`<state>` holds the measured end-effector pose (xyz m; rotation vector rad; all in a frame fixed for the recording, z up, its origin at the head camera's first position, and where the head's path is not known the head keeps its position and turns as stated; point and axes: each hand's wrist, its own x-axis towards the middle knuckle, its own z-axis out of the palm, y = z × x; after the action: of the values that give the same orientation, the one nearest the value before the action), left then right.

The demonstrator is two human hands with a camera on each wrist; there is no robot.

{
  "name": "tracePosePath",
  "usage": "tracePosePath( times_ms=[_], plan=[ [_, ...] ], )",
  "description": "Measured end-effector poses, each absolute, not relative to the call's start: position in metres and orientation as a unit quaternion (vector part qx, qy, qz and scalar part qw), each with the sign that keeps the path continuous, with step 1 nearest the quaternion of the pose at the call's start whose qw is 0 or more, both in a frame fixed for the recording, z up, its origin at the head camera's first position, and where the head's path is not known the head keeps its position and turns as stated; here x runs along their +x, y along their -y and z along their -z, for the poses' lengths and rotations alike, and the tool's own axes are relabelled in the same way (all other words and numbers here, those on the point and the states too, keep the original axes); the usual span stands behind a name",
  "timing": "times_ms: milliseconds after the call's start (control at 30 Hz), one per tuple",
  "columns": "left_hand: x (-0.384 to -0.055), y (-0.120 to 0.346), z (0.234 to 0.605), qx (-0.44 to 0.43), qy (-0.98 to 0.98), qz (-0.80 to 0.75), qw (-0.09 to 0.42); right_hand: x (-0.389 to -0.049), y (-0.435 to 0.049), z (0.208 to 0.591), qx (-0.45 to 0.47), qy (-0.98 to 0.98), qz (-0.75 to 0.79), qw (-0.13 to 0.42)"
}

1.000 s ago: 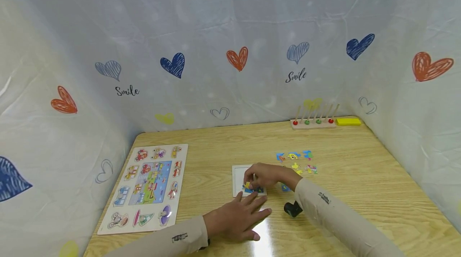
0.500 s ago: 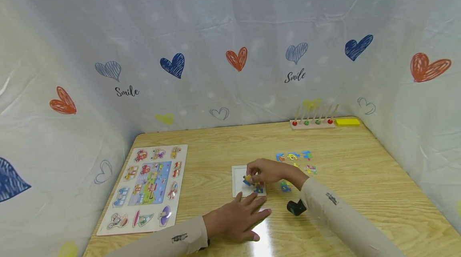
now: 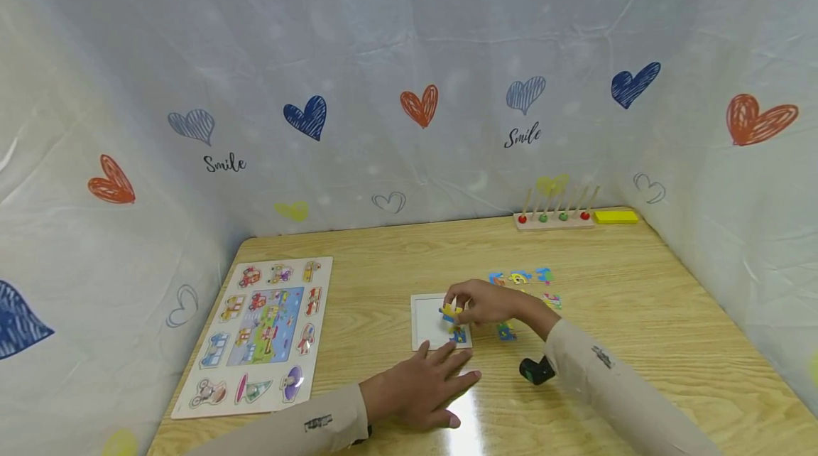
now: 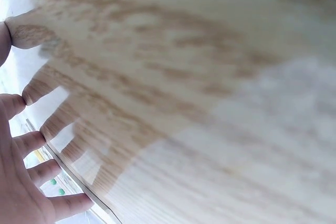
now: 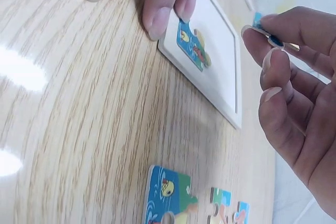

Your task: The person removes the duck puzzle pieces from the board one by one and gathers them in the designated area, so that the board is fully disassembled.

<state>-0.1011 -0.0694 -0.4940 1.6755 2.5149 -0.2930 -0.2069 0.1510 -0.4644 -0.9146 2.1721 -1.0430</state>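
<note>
My right hand (image 3: 482, 302) pinches a yellow-and-blue jigsaw piece (image 3: 451, 312) between thumb and fingers, raised over the small white puzzle tray (image 3: 422, 324). In the right wrist view only an edge of this held piece (image 5: 258, 20) shows. One blue jigsaw piece (image 5: 190, 45) with a duck picture lies in the tray's near right corner. My left hand (image 3: 422, 388) lies palm down with its fingers spread straight, fingertips right at the tray's near edge. That edge also runs under the left fingertips (image 4: 79, 203) in the left wrist view.
Several loose jigsaw pieces (image 3: 519, 277) lie right of the tray, one corner piece (image 5: 167, 195) nearest. A large peg puzzle board (image 3: 239, 371) covers the table's left side. At the back right stand a wooden peg rack (image 3: 553, 224) with beads and a yellow block (image 3: 616, 216).
The right hand has lifted the yellow-and-blue jigsaw piece off the tray's near side and moved slightly up and right, tilting it. The blue piece stays in the corner; the left hand has not moved.
</note>
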Motion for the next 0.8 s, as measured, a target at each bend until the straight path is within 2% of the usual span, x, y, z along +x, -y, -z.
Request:
tracePosePath(
  times_ms=[800],
  plan=[
    [-0.099,0.069,0.496,0.55,-0.828,0.098,0.052,-0.202,-0.186,0.471,-0.357,-0.812,0.397,0.235]
  ],
)
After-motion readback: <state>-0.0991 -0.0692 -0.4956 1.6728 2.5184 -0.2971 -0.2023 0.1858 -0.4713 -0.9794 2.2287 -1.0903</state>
